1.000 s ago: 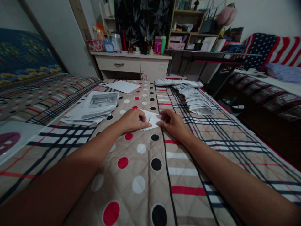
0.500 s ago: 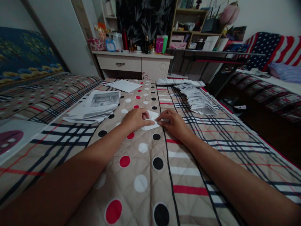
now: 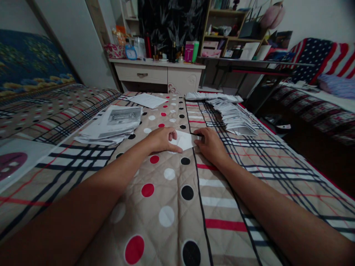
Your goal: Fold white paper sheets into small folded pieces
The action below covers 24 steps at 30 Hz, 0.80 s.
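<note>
A small folded white sheet of paper [image 3: 185,141] lies on the quilted bedspread [image 3: 155,221] between my two hands. My left hand [image 3: 163,140] grips its left part, thumb along the near edge and fingers curled at the far side. At the paper's right end, my right hand [image 3: 208,145] has thumb and index finger closed on the edge. Further left is a stack of printed sheets [image 3: 113,123], the top one bearing a grey picture. To the right lies a long overlapping row of folded white papers [image 3: 235,117].
Beyond the stack lies a flat white sheet [image 3: 147,100]. A white packet [image 3: 213,97] sits at the bed's far edge. A plastic bag [image 3: 22,157] with a purple print is at the left. A white dresser [image 3: 155,75] with bottles stands behind the bed.
My right hand has moved a little to the right, from the paper's middle to its right end. More of the paper now shows between the hands. My left hand has barely moved.
</note>
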Each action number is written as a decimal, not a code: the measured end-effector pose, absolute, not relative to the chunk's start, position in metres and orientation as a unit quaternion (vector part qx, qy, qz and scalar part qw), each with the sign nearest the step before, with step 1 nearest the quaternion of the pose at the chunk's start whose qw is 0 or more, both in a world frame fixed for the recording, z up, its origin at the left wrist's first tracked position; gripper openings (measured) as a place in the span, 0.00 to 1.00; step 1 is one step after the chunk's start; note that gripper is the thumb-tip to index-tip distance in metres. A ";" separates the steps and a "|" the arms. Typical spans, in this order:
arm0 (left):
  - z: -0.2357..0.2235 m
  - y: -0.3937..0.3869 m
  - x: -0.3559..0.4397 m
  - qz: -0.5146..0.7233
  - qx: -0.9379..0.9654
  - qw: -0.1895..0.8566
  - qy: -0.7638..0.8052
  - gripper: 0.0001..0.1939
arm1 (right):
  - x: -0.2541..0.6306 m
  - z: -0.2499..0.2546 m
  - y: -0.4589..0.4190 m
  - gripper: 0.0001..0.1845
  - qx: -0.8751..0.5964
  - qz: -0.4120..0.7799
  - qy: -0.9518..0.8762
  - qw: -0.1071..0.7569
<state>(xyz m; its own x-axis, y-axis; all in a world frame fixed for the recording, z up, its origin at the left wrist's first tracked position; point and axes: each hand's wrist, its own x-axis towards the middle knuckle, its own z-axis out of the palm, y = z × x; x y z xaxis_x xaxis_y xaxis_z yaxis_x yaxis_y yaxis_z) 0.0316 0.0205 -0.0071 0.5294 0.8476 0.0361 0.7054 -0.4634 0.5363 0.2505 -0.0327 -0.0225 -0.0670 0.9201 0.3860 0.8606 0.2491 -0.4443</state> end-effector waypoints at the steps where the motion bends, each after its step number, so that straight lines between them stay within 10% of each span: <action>1: -0.005 0.022 0.029 0.140 0.848 0.246 0.449 0.32 | 0.251 -0.023 -0.033 0.16 -0.612 0.049 -0.727 0.308; 24: -0.017 0.017 0.035 0.311 0.730 0.081 0.603 0.19 | 0.249 -0.014 -0.040 0.23 -0.670 0.028 -0.698 0.253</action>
<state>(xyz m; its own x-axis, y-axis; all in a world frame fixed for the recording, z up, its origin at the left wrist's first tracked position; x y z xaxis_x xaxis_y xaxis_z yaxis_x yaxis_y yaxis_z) 0.0346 0.0173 -0.0173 0.0790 0.9313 0.3555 0.8303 -0.2589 0.4935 0.2489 -0.0401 -0.0136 0.0252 0.9487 0.3152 0.9203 0.1011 -0.3780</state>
